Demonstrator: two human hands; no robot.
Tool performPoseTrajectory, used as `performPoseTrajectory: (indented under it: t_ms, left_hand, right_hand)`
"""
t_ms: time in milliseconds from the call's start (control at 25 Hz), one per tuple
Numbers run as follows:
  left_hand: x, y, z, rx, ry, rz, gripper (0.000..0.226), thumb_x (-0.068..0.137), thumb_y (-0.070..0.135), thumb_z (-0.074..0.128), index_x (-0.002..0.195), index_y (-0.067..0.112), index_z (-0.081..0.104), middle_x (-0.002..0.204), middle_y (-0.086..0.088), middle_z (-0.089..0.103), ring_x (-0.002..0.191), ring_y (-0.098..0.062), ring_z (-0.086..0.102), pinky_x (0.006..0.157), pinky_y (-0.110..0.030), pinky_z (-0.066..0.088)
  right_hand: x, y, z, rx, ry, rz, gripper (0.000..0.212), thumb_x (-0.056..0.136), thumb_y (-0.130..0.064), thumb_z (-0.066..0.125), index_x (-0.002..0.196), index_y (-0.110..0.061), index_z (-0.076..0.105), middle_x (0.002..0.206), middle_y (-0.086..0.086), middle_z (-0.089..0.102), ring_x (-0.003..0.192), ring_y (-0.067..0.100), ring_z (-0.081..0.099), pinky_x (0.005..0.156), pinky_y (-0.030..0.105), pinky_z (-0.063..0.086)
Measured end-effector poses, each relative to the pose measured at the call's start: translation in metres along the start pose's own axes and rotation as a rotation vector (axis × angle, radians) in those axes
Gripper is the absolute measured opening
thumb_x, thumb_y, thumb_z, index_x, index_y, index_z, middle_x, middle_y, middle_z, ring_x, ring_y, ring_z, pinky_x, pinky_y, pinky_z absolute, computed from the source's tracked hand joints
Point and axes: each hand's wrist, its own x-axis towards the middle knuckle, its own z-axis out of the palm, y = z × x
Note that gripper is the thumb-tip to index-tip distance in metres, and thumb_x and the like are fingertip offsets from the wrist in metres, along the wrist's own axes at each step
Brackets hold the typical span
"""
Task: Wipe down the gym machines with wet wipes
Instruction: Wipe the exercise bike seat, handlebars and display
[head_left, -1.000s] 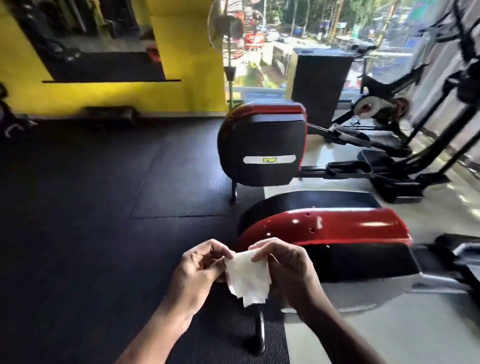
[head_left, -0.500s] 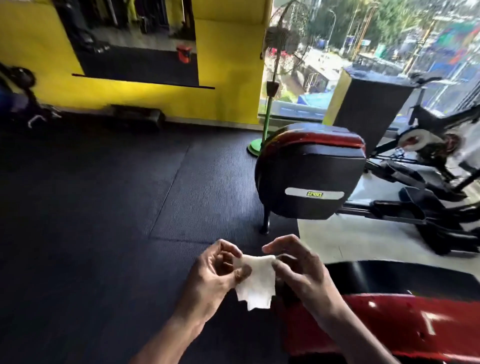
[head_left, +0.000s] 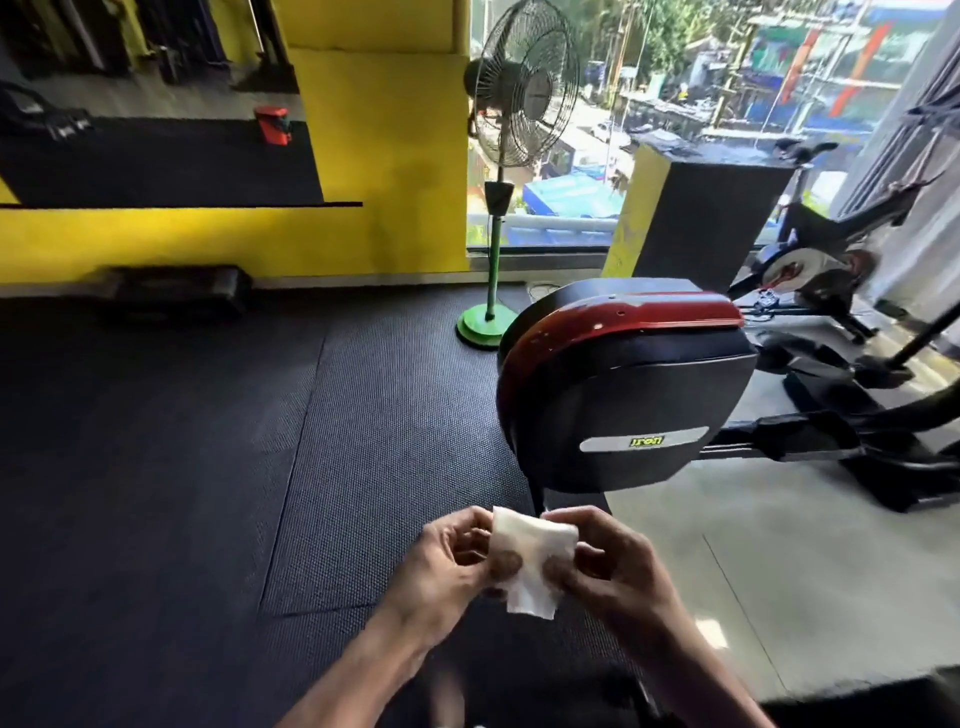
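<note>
A white wet wipe (head_left: 531, 558) is stretched between both hands at the lower middle of the head view. My left hand (head_left: 448, 564) pinches its left edge with thumb and fingers. My right hand (head_left: 610, 564) pinches the right edge the same way. Just beyond the hands stands a black elliptical machine (head_left: 628, 395) with a red top cover and a silver label, about an arm's length ahead. Its pedals and rails run off to the right.
A pedestal fan (head_left: 511, 156) on a green base stands by the window behind the machine. A spin bike (head_left: 810, 260) and a black box (head_left: 701, 223) sit at the right back. Black rubber mats (head_left: 260, 441) cover the floor on the left; a yellow wall with a mirror lies beyond.
The view has lifted and turned left, so the nearer red machine has dropped out of sight. My hands have spread the wipe wider between them.
</note>
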Motion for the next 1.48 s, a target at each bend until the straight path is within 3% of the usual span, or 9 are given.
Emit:
performPoseTrajectory:
  t_ms: [120, 240, 480, 600, 800, 960, 1120, 1280, 1480]
  left_hand:
    - [0.075, 0.028, -0.048, 0.001, -0.083, -0.005, 0.029, 0.09, 0.025, 0.08, 0.1, 0.001, 0.068, 0.095, -0.029, 0.068, 0.081, -0.034, 0.067, 0.078, -0.046, 0.06]
    - [0.157, 0.06, -0.1, 0.063, -0.079, -0.006, 0.005, 0.097, 0.01, 0.068, 0.096, 0.01, 0.073, 0.101, -0.015, 0.074, 0.087, -0.027, 0.071, 0.081, -0.04, 0.061]
    - [0.302, 0.082, -0.19, -0.04, -0.086, -0.064, 0.026, 0.101, 0.0, 0.056, 0.088, 0.007, 0.076, 0.11, -0.012, 0.075, 0.095, -0.03, 0.073, 0.083, -0.039, 0.062]
    - [0.387, 0.094, -0.243, -0.077, -0.085, -0.076, 0.031, 0.103, 0.0, 0.049, 0.088, 0.003, 0.076, 0.109, -0.015, 0.074, 0.096, -0.028, 0.073, 0.08, -0.038, 0.061]
    - [0.514, 0.128, -0.299, -0.104, -0.27, -0.005, 0.025, 0.079, 0.017, 0.083, 0.095, 0.001, 0.074, 0.101, -0.029, 0.073, 0.09, -0.028, 0.071, 0.079, -0.035, 0.061]
    - [0.625, 0.138, -0.3, -0.031, -0.455, 0.007, 0.017, 0.078, 0.017, 0.083, 0.089, 0.01, 0.072, 0.085, -0.015, 0.072, 0.08, -0.021, 0.068, 0.071, -0.031, 0.058]
    - [0.732, 0.136, -0.281, 0.041, -0.593, -0.062, 0.028, 0.077, 0.015, 0.083, 0.101, 0.013, 0.07, 0.086, -0.009, 0.073, 0.078, -0.018, 0.068, 0.067, -0.03, 0.056]
    - [0.855, 0.153, -0.263, 0.176, -0.681, -0.062, 0.006, 0.084, 0.019, 0.08, 0.089, 0.018, 0.077, 0.078, -0.009, 0.071, 0.07, -0.017, 0.062, 0.066, -0.033, 0.054]
    - [0.993, 0.204, -0.244, 0.209, -0.771, -0.079, 0.01, 0.091, 0.005, 0.075, 0.099, -0.001, 0.072, 0.087, -0.012, 0.074, 0.074, -0.015, 0.07, 0.069, -0.025, 0.058]
  right_hand:
    - [0.084, -0.002, 0.012, -0.016, 0.056, -0.034, 0.019, 0.08, -0.015, 0.082, 0.098, -0.021, 0.077, 0.087, 0.009, 0.076, 0.076, 0.018, 0.07, 0.067, 0.034, 0.056]
    - [0.181, -0.009, 0.027, -0.054, 0.075, -0.042, 0.019, 0.083, 0.001, 0.078, 0.086, -0.018, 0.079, 0.088, 0.011, 0.077, 0.079, 0.018, 0.073, 0.069, 0.03, 0.056]
    - [0.351, -0.017, 0.051, -0.212, 0.113, -0.108, 0.039, 0.077, 0.019, 0.062, 0.076, -0.017, 0.078, 0.099, 0.002, 0.076, 0.09, 0.014, 0.073, 0.075, 0.02, 0.053]
    - [0.436, -0.021, 0.071, -0.251, 0.145, -0.034, 0.028, 0.078, 0.0, 0.06, 0.077, -0.018, 0.081, 0.102, -0.002, 0.077, 0.085, 0.007, 0.071, 0.068, 0.013, 0.048]
    - [0.554, -0.032, 0.085, -0.222, 0.268, 0.015, 0.01, 0.08, -0.017, 0.081, 0.088, -0.017, 0.076, 0.093, 0.003, 0.076, 0.08, 0.009, 0.069, 0.072, 0.023, 0.053]
    - [0.62, -0.011, 0.072, -0.077, 0.388, 0.144, 0.025, 0.077, -0.021, 0.082, 0.101, -0.024, 0.075, 0.09, 0.008, 0.074, 0.077, 0.016, 0.064, 0.07, 0.034, 0.053]
    - [0.682, 0.018, 0.038, 0.013, 0.5, 0.213, 0.031, 0.083, -0.003, 0.074, 0.104, -0.024, 0.078, 0.094, 0.011, 0.077, 0.081, 0.02, 0.068, 0.077, 0.044, 0.055]
    - [0.773, 0.023, -0.012, 0.092, 0.637, 0.197, 0.02, 0.076, -0.015, 0.077, 0.095, -0.01, 0.079, 0.08, 0.012, 0.075, 0.07, 0.017, 0.065, 0.064, 0.027, 0.051]
    - [0.891, 0.007, -0.073, 0.305, 0.77, 0.106, 0.047, 0.06, -0.029, 0.09, 0.085, 0.003, 0.067, 0.066, 0.009, 0.065, 0.057, 0.011, 0.061, 0.049, 0.019, 0.049]
